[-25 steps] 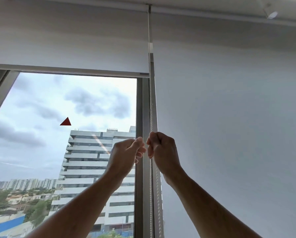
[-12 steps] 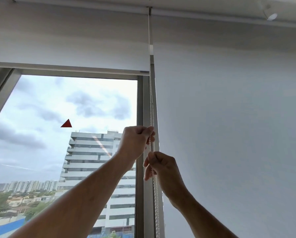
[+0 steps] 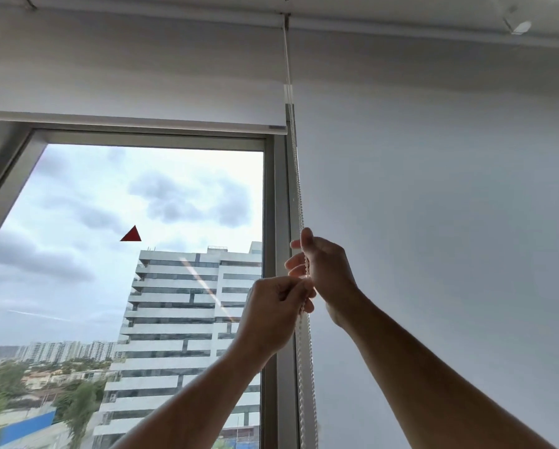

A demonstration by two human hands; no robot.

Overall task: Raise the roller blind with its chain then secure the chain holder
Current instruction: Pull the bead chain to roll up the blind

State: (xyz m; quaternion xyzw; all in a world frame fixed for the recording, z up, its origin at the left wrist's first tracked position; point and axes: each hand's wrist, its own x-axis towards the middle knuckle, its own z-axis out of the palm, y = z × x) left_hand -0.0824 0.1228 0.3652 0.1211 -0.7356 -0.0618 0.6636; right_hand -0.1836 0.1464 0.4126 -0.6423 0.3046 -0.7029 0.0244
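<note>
— Since both hands are on the chain (image 3: 299, 202), what do you make of the grips?

— The left hand (image 3: 273, 314) sits lower, fingers curled shut and pinching the beaded chain at its thumb side. The right hand (image 3: 325, 273) is just above and touching it, but its fingers (image 3: 293, 263) look half-spread, with the strand running through a loose palm rather than clamped. I judge only the left one really holds.

— And the roller blind (image 3: 132, 92)?

— High up; its bottom bar (image 3: 135, 123) hangs just over the top of the window frame (image 3: 276, 254), so most of the glass is clear. The chain runs from the roller at the ceiling down along the frame, past both hands and out of the bottom of the view. The chain holder isn't in sight — presumably lower down.

— What could go wrong?

— With one grip loose, the beads could slide through if the left hand lets go before the right closes, and the blind's weight might run the chain backwards. A sideways tug could also drag the beads against the frame or skip them at the roller. And pulling on after the bar reaches the top could jam it.
</note>
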